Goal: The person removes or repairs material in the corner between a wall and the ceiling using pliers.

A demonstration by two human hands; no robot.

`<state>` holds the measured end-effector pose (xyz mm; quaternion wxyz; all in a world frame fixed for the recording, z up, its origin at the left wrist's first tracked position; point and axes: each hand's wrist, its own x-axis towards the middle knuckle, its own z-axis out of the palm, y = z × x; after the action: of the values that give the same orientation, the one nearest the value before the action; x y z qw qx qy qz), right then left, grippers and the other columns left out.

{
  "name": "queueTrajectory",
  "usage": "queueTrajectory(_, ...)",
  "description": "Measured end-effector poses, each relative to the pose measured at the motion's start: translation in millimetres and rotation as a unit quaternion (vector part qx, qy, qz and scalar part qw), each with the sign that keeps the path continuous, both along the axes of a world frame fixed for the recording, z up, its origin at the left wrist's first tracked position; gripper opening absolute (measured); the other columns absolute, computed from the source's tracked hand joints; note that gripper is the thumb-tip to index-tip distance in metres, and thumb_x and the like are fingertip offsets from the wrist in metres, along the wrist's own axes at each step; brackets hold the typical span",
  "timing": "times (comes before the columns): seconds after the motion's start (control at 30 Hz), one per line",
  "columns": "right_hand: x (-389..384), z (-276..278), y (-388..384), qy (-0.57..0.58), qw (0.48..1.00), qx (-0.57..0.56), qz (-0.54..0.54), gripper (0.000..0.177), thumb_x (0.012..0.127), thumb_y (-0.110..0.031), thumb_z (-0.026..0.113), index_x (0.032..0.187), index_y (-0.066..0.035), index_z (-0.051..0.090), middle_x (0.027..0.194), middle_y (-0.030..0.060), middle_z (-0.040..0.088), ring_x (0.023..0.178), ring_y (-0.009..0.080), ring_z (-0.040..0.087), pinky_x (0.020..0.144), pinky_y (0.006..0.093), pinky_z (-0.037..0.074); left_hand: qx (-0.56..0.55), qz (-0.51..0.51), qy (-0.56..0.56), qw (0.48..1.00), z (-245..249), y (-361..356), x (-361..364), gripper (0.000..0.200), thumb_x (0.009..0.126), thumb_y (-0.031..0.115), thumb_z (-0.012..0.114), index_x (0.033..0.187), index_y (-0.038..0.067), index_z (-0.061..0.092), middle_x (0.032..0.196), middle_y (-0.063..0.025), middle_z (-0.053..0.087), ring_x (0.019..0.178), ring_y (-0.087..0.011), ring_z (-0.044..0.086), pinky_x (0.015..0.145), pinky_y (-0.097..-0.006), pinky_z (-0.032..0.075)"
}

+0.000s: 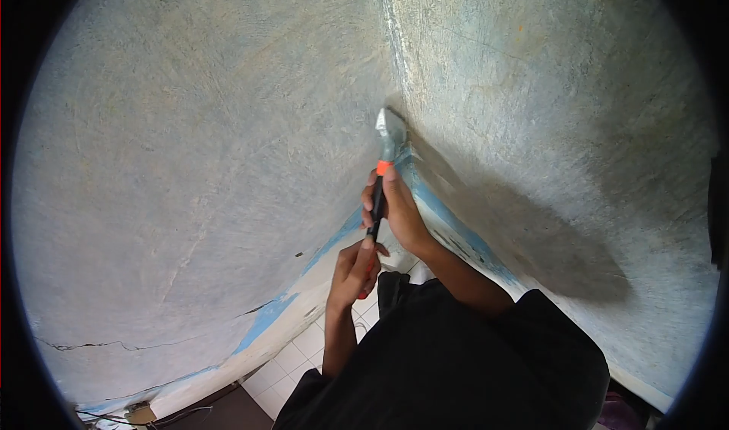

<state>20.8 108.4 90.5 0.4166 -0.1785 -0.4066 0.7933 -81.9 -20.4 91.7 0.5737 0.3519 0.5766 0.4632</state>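
A scraper [385, 145] with a metal blade and a black and orange handle points up into the corner where two rough grey-blue walls meet. My right hand [395, 210] grips the upper part of the handle just below the orange band. My left hand [354, 272] holds the lower end of the same handle. The blade tip rests against the wall corner [395, 88]. Both my forearms rise from my dark clothing at the bottom of the view.
A blue painted strip [266, 316] runs along the base of the left wall, with another on the right wall [456, 225]. White floor tiles [292, 358] lie below. A crack [91, 345] crosses the lower left wall. Cables and a small box [140, 413] sit at bottom left.
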Motion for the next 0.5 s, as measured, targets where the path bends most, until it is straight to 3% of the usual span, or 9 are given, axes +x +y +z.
queueTrajectory(0.33, -0.6, -14.0, -7.1, 0.002, 0.999, -0.033, 0.007, 0.052, 0.097, -0.060, 0.028, 0.101, -0.011, 0.041, 0.073, 0.0043, 0.048, 0.056, 0.0161, 0.053, 0.063, 0.0362, 0.052, -0.025, 0.024, 0.001, 0.999, 0.3, -2.5, 14.1, 0.048, 0.101, 0.041, 0.042, 0.090, -0.003, 0.059, 0.050, 0.0028, 0.040, 0.035, -0.0047, 0.034, 0.034, -0.0220, 0.026)
queueTrajectory(0.5, 1.0, -19.7, -12.2, 0.017, 0.998, -0.048, 0.035, 0.053, 0.097, -0.061, 0.028, 0.101, -0.010, 0.042, 0.073, 0.0042, 0.049, 0.056, 0.0165, 0.054, 0.063, 0.0371, 0.052, -0.042, 0.036, 0.061, 0.997, 0.9, -14.9, 12.4, 0.052, 0.100, 0.045, 0.041, 0.088, -0.003, 0.058, 0.052, 0.0025, 0.041, 0.036, -0.0046, 0.036, 0.034, -0.0214, 0.028)
